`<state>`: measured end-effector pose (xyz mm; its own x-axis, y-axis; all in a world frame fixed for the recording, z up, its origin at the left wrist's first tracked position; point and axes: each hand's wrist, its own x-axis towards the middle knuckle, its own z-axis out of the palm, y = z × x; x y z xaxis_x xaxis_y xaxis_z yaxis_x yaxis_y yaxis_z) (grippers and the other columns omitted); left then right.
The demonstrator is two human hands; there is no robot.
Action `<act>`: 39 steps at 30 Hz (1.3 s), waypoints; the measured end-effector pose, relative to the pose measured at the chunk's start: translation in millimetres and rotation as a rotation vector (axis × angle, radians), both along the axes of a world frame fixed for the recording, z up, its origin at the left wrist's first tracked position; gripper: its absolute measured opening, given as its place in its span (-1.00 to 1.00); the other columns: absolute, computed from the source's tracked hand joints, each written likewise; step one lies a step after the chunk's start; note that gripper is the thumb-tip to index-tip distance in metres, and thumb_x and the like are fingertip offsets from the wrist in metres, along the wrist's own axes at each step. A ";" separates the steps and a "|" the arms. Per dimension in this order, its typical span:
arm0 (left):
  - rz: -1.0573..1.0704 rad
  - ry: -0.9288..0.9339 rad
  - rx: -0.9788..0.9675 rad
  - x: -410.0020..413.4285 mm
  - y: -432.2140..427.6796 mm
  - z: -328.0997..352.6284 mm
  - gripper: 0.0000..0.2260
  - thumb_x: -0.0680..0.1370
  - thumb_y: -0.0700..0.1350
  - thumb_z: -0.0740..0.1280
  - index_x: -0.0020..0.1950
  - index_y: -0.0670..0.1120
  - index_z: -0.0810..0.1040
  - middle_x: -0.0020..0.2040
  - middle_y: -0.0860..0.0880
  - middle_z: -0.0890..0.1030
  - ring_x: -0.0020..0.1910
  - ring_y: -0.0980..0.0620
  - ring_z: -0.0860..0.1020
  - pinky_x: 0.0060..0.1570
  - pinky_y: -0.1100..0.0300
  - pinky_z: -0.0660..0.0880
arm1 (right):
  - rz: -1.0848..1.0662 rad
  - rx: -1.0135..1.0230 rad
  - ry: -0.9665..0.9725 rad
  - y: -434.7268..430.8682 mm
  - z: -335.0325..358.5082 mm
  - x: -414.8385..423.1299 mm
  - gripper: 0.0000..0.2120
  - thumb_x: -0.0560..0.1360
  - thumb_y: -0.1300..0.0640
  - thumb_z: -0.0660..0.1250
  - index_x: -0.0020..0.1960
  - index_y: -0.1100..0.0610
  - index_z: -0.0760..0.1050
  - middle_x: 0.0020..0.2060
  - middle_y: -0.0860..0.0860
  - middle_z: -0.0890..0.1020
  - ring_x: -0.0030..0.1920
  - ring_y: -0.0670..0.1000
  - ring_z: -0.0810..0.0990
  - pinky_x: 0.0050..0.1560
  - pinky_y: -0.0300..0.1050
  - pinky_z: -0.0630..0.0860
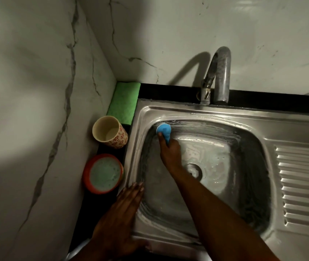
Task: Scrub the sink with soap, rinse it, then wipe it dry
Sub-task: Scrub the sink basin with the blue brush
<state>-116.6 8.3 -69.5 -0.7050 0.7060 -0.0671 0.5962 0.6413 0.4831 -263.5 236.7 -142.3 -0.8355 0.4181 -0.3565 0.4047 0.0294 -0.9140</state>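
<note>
Dim kitchen corner: two marble-look walls (37, 91) w/ grey veining meet behind a black counter (93, 213). Set into the counter is a stainless sink (225, 113), basin on the left, ribbed drainboard (304, 185) on the right. The steel is wet and streaked w/ thin suds, esp. along the basin's far wall and round the drain (194, 170). A curved steel faucet (222, 72) stands at the back rim, spout turned down toward the basin's far edge (its shadow falls on the wall to its left).

The right hand (169, 150) reaches across the basin to the far-left corner, its grip closed round a blue scrubber (164, 129). The scrubber is pressed against the basin wall just under the rim. The left hand (125, 210) lies flat on the sink's near-left rim, fingers straight and together, grip open and holding nothing.

On the counter strip btwn sink and left wall, back to front:
- a green cloth (124, 102), folded, in the corner
- a floral cup (110, 131), upright, just in front of the cloth
- an orange tub (103, 174) filled w/ pale green foamy soap, near the left hand's fingertips but apart from them
</note>
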 end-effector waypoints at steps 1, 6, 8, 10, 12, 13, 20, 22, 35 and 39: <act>-0.006 0.000 -0.008 0.2 -0.4 0.2 0.05 0.50 0.50 0.26 0.65 -0.31 0.16 0.69 -0.17 0.14 0.66 -0.21 0.16 0.51 -0.17 0.23 | -0.052 0.040 0.002 12.2 0.4 1.6 -0.58 0.57 -0.24 0.31 -0.18 0.10 0.60 -0.42 -0.05 0.61 -0.41 -0.18 0.59 -0.42 -0.29 0.44; -0.022 0.022 -0.010 -1.6 2.2 3.2 0.03 0.51 0.51 0.21 0.64 -0.30 0.18 0.69 -0.17 0.16 0.65 -0.21 0.18 0.49 -0.16 0.25 | -0.703 0.054 -0.023 107.7 -1.5 22.7 -0.58 0.59 -0.19 0.32 -0.22 0.13 0.59 -0.36 -0.02 0.65 -0.33 -0.20 0.63 -0.29 -0.15 0.53; -0.028 0.040 -0.014 -2.1 2.9 4.3 0.04 0.51 0.51 0.22 0.63 -0.32 0.20 0.68 -0.17 0.16 0.65 -0.20 0.18 0.50 -0.14 0.24 | -0.869 -0.020 -0.090 139.8 -3.0 32.0 -0.53 0.59 -0.22 0.29 -0.07 0.21 0.62 -0.24 0.14 0.65 -0.15 0.11 0.67 -0.11 0.14 0.56; -0.035 0.043 -0.017 -2.6 1.8 4.1 0.04 0.51 0.51 0.23 0.62 -0.33 0.22 0.68 -0.18 0.17 0.65 -0.20 0.18 0.52 -0.12 0.23 | -0.790 0.000 -0.111 136.8 -3.8 35.5 -0.55 0.60 -0.21 0.29 -0.12 0.19 0.61 -0.29 0.11 0.61 -0.18 0.15 0.64 -0.17 0.12 0.52; -0.038 0.043 -0.018 -3.5 0.5 3.3 0.04 0.50 0.50 0.24 0.61 -0.33 0.22 0.68 -0.19 0.18 0.65 -0.20 0.18 0.52 -0.13 0.22 | -0.515 0.047 -0.078 105.9 3.4 29.0 -0.58 0.58 -0.21 0.30 -0.22 0.11 0.55 -0.39 -0.04 0.60 -0.35 -0.02 0.62 -0.32 -0.10 0.48; -0.041 0.043 -0.020 -3.2 0.5 2.7 0.03 0.51 0.50 0.24 0.62 -0.33 0.21 0.68 -0.19 0.18 0.65 -0.21 0.18 0.51 -0.15 0.22 | -0.367 0.058 -0.053 87.8 8.4 21.6 -0.60 0.58 -0.23 0.31 -0.23 0.07 0.53 -0.43 -0.06 0.58 -0.41 -0.09 0.59 -0.38 -0.17 0.47; -0.021 0.017 -0.003 -0.1 0.9 0.3 0.01 0.53 0.50 0.18 0.64 -0.29 0.18 0.67 -0.20 0.19 0.64 -0.23 0.21 0.50 -0.18 0.23 | -0.315 0.203 0.024 89.1 43.1 -19.4 -0.55 0.61 -0.19 0.29 -0.24 0.15 0.55 -0.37 0.15 0.59 -0.32 0.14 0.60 -0.31 -0.03 0.45; -0.025 0.018 0.003 -0.7 0.3 -0.7 0.01 0.52 0.50 0.19 0.65 -0.28 0.16 0.68 -0.19 0.18 0.65 -0.22 0.20 0.51 -0.17 0.22 | -0.544 0.207 -0.036 120.1 37.8 5.7 -0.56 0.60 -0.20 0.29 -0.15 0.17 0.59 -0.34 0.12 0.60 -0.28 0.13 0.59 -0.27 -0.04 0.44; -0.043 0.038 0.011 -1.5 -0.1 -4.3 0.02 0.51 0.48 0.23 0.64 -0.31 0.17 0.67 -0.21 0.18 0.64 -0.24 0.20 0.55 -0.15 0.19 | -0.814 0.122 -0.246 150.2 -10.0 64.5 -0.52 0.63 -0.15 0.27 -0.06 0.29 0.61 -0.27 0.18 0.58 -0.23 0.12 0.57 -0.20 -0.05 0.38; -0.030 0.016 0.019 -0.8 0.5 -3.2 0.01 0.52 0.49 0.21 0.66 -0.27 0.14 0.67 -0.21 0.19 0.64 -0.24 0.20 0.54 -0.16 0.20 | -0.809 0.145 0.074 152.9 16.8 44.0 -0.69 0.62 -0.11 0.30 -0.03 0.13 0.60 -0.26 -0.10 0.67 -0.22 -0.15 0.63 -0.18 -0.22 0.48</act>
